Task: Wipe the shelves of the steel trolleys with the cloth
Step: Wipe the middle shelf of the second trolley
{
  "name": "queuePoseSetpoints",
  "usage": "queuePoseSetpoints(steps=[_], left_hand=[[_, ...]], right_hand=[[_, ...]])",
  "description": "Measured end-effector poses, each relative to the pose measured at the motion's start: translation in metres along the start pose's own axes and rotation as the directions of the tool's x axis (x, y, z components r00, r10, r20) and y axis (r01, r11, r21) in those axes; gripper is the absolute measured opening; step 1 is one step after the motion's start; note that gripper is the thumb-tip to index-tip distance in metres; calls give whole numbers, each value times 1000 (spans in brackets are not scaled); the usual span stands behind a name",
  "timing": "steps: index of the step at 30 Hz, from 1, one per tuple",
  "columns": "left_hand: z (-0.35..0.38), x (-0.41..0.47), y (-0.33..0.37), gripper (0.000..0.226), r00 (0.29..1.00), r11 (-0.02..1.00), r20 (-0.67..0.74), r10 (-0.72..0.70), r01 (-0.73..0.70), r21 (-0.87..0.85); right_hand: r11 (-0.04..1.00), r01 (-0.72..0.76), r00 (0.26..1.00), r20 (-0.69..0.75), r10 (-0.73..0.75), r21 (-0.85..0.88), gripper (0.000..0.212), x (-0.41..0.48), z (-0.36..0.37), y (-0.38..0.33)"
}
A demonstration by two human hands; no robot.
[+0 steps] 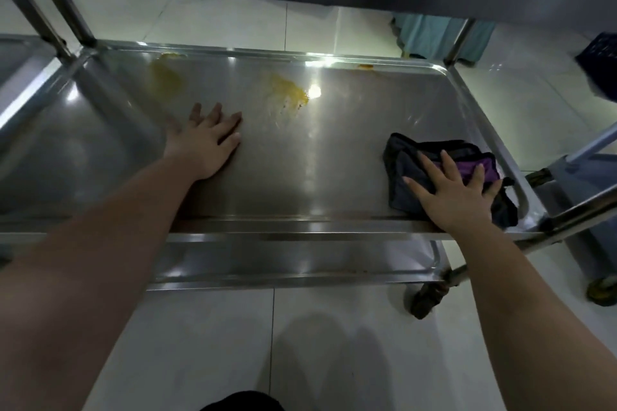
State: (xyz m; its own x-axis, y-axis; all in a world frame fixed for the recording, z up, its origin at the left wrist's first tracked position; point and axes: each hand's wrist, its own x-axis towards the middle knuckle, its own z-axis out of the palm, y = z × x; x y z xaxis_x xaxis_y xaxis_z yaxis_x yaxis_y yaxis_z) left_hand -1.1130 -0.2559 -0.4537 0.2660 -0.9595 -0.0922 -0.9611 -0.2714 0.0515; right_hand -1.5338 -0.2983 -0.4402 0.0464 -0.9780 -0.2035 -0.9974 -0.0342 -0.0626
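Cloth (444,157) under right hand (457,197) | left hand (203,140) well apart

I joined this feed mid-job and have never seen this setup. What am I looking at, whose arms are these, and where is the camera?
There is no machine here: a person works with bare hands. The one picture comes from a camera worn on the head, looking forward and down, so both arms reach in from the bottom edge. The left hand lies flat, fingers straight, on a steel trolley shelf. The right hand presses flat on a dark cloth with a purple patch, near the shelf's right front corner. Nothing is gripped. Yellow stains sit toward the far edge, apart from the cloth. A lower shelf shows beneath.
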Motion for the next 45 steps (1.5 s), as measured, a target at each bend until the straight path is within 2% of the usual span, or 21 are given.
queuePoseSetpoints(steps=[2, 5, 8, 10, 12, 14, 16, 19, 21, 26, 29, 39, 42, 45], left_hand=[[1, -2, 1, 54, 1000, 1000, -8, -5, 5, -20], [0, -1, 1, 53, 1000, 1000, -9, -7, 7, -27], [3, -2, -1, 52, 1000, 1000, -10, -2, 1, -24], [5, -3, -4, 52, 1000, 999, -19, -6, 5, -37], [6, -2, -6, 52, 1000, 999, -21, -8, 7, -51], [7, -2, -7, 52, 1000, 998, -19, -5, 4, -55], [7, -1, -6, 52, 1000, 998, -20, -4, 3, -57], [7, -1, -2, 53, 999, 999, -36, -14, 12, -48], [6, -2, 0, 53, 999, 999, -30, -16, 15, -47], [7, -4, -4, 53, 999, 998, -33, -12, 9, -64], [11, -5, -8, 52, 999, 998, -42, -9, 6, -69], [11, 3, -6, 53, 998, 999, -63, 7, -10, -49], [10, 5, -5, 54, 997, 998, -73, -2, -2, -61], [10, 6, -5, 55, 998, 997, -64, -20, 14, -79]], right_hand=[[998, 61, 998, -14, -61, -9, 84, -16, 7, -43], [975, 220, 975, -24, -221, -39, 80, -47, 28, -149], [945, 324, 946, 32, -323, -45, 79, -73, 40, -225], [937, 345, 939, 19, -344, -50, 75, -68, 42, -222], [945, 322, 945, -39, -325, -66, 73, -52, 39, -182], [970, 232, 968, -78, -237, -71, 74, -34, 31, -123], [995, 90, 995, -41, -92, -41, 80, -20, 18, -65], [999, -40, 999, 7, 40, -8, 88, -16, 7, -30], [999, -36, 999, -6, 36, -9, 86, -21, 11, -49], [972, 232, 972, -32, -234, -47, 78, -59, 39, -162], [950, 300, 951, -44, -305, -92, 77, -52, 45, -203], [948, 316, 949, -10, -316, 39, 76, 123, -7, -291], [950, 313, 950, -11, -313, 23, 76, 124, -7, -290], [942, 336, 941, 35, -336, 9, 75, 84, 1, -269]])
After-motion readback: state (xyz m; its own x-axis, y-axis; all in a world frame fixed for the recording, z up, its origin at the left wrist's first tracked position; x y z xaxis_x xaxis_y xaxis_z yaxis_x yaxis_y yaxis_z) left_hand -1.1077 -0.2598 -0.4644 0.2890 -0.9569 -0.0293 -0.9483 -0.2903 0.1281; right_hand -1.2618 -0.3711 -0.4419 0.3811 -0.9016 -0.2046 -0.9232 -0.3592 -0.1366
